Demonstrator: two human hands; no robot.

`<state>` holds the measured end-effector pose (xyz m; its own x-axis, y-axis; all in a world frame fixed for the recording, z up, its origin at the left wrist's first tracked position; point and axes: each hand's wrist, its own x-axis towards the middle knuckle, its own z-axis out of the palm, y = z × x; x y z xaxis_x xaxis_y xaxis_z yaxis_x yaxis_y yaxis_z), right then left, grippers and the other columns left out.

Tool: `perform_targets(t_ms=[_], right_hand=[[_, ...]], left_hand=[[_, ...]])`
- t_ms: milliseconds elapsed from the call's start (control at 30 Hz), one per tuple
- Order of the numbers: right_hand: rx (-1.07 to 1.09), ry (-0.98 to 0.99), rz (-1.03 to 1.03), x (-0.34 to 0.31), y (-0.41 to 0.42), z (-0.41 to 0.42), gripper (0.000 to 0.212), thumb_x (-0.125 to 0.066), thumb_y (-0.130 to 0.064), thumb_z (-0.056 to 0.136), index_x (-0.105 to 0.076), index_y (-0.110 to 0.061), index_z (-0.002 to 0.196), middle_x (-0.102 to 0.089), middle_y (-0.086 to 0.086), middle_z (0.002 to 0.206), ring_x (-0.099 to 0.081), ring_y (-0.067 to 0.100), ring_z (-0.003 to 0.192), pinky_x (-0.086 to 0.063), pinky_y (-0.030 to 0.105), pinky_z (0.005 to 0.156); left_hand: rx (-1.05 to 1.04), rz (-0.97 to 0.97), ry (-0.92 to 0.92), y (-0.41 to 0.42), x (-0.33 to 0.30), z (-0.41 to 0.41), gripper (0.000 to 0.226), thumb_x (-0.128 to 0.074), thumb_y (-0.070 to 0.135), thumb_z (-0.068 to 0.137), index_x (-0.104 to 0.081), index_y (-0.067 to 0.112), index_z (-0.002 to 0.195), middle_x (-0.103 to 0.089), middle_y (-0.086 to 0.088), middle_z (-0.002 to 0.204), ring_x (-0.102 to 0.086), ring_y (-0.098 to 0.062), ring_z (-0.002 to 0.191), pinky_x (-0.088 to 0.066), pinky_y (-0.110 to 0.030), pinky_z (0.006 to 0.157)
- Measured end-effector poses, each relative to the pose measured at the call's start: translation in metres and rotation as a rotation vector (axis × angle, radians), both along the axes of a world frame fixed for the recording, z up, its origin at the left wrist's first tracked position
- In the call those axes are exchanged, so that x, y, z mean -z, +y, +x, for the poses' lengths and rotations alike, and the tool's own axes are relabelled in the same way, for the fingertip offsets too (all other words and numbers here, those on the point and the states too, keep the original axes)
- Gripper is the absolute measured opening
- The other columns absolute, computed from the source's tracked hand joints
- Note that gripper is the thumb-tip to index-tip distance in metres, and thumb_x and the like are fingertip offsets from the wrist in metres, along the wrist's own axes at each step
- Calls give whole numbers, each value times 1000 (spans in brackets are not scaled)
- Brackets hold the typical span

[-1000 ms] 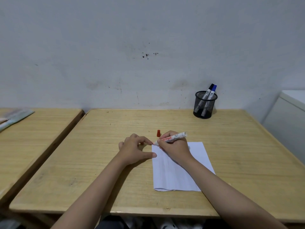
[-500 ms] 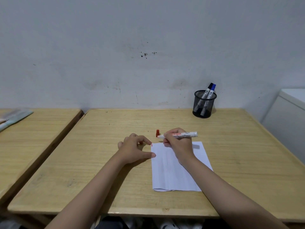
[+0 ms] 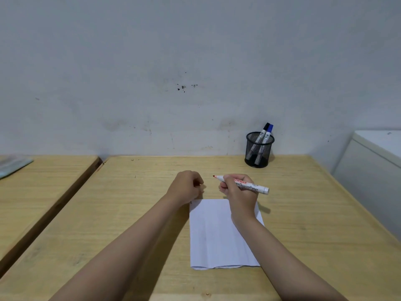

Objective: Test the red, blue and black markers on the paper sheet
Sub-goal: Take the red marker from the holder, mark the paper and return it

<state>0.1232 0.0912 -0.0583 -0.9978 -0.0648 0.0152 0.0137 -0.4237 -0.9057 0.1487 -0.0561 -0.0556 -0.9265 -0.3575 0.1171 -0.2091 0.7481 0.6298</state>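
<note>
Right hand (image 3: 239, 193): fingers wrapped around red marker (image 3: 245, 184), centre frame; uncapped tip points left, clear of the paper (image 3: 219, 233).
Left hand (image 3: 186, 186): fingers curled into a loose fist just left of the tip; contents cannot be told.
Paper: white, creased, lower centre on table (image 3: 314, 213).
Black marker (image 3: 261, 133), blue marker (image 3: 268, 133): capped, upright in mesh cup (image 3: 258, 152), upper right.

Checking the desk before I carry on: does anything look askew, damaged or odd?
Little stands out. The paper sheet is creased, its near edge curling. The red marker in the right hand is uncapped, with no cap in sight.
</note>
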Motion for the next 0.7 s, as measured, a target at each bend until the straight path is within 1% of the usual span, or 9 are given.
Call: perform_targets(t_ms=[67,133,167,200,267,400,533,700], right_hand=[[-7,22,-35,-11,5,-4,9,-66,0,80,-60,-4,77,-65,7,63,-62,14,59,-56,26,65],[-34,60,-35,-22,11,-6,9,-66,1,80,-60,-4,76,-65,6,62,-62,13,57,-57,25,63],[-52,79,-24,-27,13,-6,10,-66,1,80,-60,-5,75,-65,6,62,-62,13,56,-58,25,64],[-70,93,-16,-31,15,-5,11,-66,1,80,-60,-5,74,-65,7,62,-61,14,56,-58,26,64],[-98,113,-16,-39,19,-2,12,-66,2,81,-60,-5,73,-64,9,63,-61,15,56,-58,26,64],[-122,162,-9,-49,23,6,13,-66,4,81,-59,-4,73,-64,13,66,-61,13,53,-57,24,59],[-147,212,11,-57,28,14,12,-65,5,81,-59,-3,74,-64,14,68,-62,11,52,-58,25,61],[-246,269,99,-66,35,23,11,-69,3,78,-61,-4,73,-65,16,71,-62,18,61,-59,29,67]], left_hand=[[-52,259,112,-2,-8,2,8,-70,9,77,-70,10,85,-73,-7,87,-67,-19,82,-51,-26,75],[-25,559,211,-3,-20,8,9,-73,5,76,-70,10,83,-73,-5,81,-69,-16,79,-52,-24,73],[11,679,242,-2,-26,11,10,-72,3,76,-70,9,85,-72,-4,80,-69,-14,78,-51,-22,71],[42,770,261,-1,-31,15,11,-70,2,77,-70,8,87,-72,-5,81,-70,-14,78,-52,-21,71],[82,894,278,2,-38,21,13,-68,0,79,-69,7,90,-71,-6,85,-71,-13,79,-54,-21,76],[156,994,305,10,-48,28,14,-64,-2,80,-68,6,91,-71,-7,88,-72,-13,80,-57,-20,78],[240,1026,331,19,-55,36,15,-63,-4,80,-68,4,91,-74,-4,82,-71,-14,80,-56,-20,78],[294,944,351,28,-61,47,16,-64,-5,79,-69,7,88,-74,-1,77,-70,-13,77,-56,-23,83]])
